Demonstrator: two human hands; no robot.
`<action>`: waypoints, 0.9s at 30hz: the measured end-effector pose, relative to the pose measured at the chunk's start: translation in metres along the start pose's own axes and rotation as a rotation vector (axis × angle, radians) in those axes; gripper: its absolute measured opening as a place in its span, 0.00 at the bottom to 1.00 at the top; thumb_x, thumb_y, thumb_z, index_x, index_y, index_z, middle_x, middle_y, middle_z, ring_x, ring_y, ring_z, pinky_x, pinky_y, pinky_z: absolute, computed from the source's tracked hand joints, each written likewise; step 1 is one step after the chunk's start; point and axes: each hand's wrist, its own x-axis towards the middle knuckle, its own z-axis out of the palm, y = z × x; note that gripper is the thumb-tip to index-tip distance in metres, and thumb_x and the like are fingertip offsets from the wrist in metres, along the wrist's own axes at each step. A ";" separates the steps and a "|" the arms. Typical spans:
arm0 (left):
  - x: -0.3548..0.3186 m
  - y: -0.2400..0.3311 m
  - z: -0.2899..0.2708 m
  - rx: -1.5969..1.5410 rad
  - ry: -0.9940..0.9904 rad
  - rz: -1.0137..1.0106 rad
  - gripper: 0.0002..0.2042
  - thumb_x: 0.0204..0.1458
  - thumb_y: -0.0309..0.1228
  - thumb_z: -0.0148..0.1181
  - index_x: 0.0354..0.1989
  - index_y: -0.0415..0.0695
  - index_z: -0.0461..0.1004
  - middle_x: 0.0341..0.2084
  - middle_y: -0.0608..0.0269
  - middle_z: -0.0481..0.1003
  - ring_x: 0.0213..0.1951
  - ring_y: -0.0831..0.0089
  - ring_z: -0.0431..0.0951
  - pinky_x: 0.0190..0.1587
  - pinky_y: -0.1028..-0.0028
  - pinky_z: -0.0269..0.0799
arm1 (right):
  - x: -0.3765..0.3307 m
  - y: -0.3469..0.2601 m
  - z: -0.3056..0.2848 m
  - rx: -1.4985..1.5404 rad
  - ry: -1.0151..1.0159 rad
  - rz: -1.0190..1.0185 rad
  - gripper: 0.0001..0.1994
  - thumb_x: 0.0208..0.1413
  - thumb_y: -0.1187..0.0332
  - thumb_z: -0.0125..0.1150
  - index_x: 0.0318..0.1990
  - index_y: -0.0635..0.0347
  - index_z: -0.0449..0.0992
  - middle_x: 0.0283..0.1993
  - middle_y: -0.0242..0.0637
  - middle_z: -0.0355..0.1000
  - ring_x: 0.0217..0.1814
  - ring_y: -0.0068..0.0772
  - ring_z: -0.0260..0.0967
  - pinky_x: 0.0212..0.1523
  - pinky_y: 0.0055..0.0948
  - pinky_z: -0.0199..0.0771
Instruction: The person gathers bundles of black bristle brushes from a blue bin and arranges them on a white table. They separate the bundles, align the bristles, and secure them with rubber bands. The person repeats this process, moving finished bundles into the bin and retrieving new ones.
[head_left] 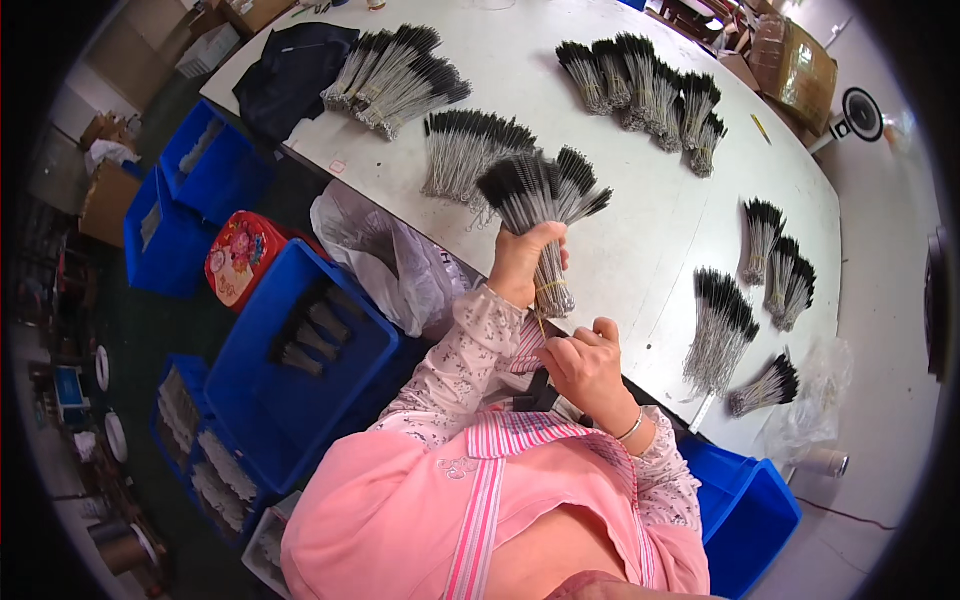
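Observation:
My left hand (pixel 520 262) is wrapped around a bundle of thin wire brushes (pixel 525 195), black bristle ends fanned out at the top and looped wire ends pointing down toward me. A yellow band circles the lower part of the bundle. Just below it, my right hand (pixel 583 366) is closed, its thumb and index finger pinching a thin yellow rubber band (pixel 540 326) that runs up toward the wire ends. Whether this strand joins the one round the bundle is hard to make out. Right behind the held brushes, a wide heap of loose brushes (pixel 465 160) lies on the white table (pixel 640 235).
More brush bundles lie at the far left (pixel 385 85), far right (pixel 640 90) and near right (pixel 720 330) of the table. Dark cloth (pixel 295 75) covers the left corner. Blue bins (pixel 265 400), a red stool (pixel 240 260) and a plastic bag (pixel 385 250) stand left; another blue bin (pixel 735 500) is at right.

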 end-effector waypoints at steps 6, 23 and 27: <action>0.007 -0.001 0.001 -0.309 -0.037 0.209 0.06 0.46 0.23 0.61 0.28 0.42 0.68 0.23 0.63 0.71 0.22 0.73 0.72 0.25 0.72 0.72 | -0.022 -0.003 0.010 1.003 0.169 0.885 0.02 0.52 0.76 0.60 0.32 0.65 0.74 0.18 0.39 0.67 0.17 0.25 0.63 0.19 0.20 0.58; -0.017 -0.018 0.032 0.204 0.216 0.881 0.21 0.45 0.17 0.60 0.47 0.34 0.59 0.35 0.57 0.72 0.29 0.74 0.74 0.31 0.75 0.74 | 0.027 0.037 0.001 -0.018 0.477 0.509 0.06 0.47 0.68 0.65 0.24 0.58 0.77 0.26 0.33 0.69 0.30 0.32 0.67 0.31 0.29 0.60; -0.024 -0.015 0.041 0.219 0.177 0.811 0.17 0.45 0.17 0.60 0.42 0.33 0.63 0.32 0.57 0.73 0.29 0.74 0.75 0.32 0.76 0.74 | 0.027 0.053 0.021 0.506 0.550 0.846 0.07 0.51 0.66 0.62 0.25 0.57 0.76 0.30 0.29 0.70 0.35 0.28 0.67 0.37 0.31 0.60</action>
